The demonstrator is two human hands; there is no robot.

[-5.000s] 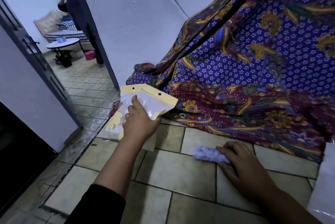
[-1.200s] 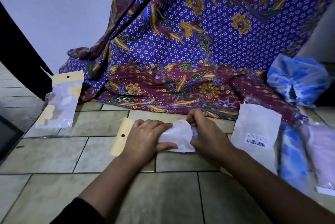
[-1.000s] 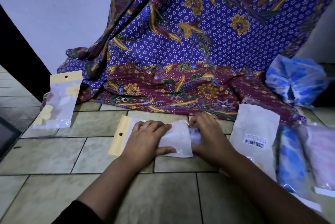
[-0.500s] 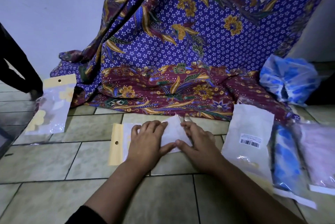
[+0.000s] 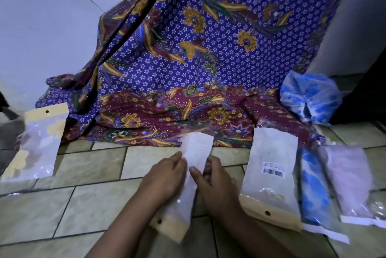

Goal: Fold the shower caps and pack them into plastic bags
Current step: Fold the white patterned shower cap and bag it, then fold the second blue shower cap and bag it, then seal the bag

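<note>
On the tiled floor (image 5: 94,201) before a draped batik cloth (image 5: 188,59), three packed bags (image 5: 271,170) just right, spare bag (image 5: 37,142) far left, plastic bag (image 5: 196,150) between both hands, left hand (image 5: 165,178) gripping its left edge, right hand (image 5: 217,187) pinching its right edge, yellow header (image 5: 170,227) nearest the person

Place: looked like a room in a home, with work laid out on the floor.
Floor: beige glazed tiles (image 5: 87,205) with dark grout.
Wall: plain pale wall (image 5: 41,27) at 10 o'clock.
Cloth: batik cloth (image 5: 208,59) draped at 12 o'clock.
Goods: filled plastic bags (image 5: 271,170) lay on the tiles at 3 o'clock.
</note>
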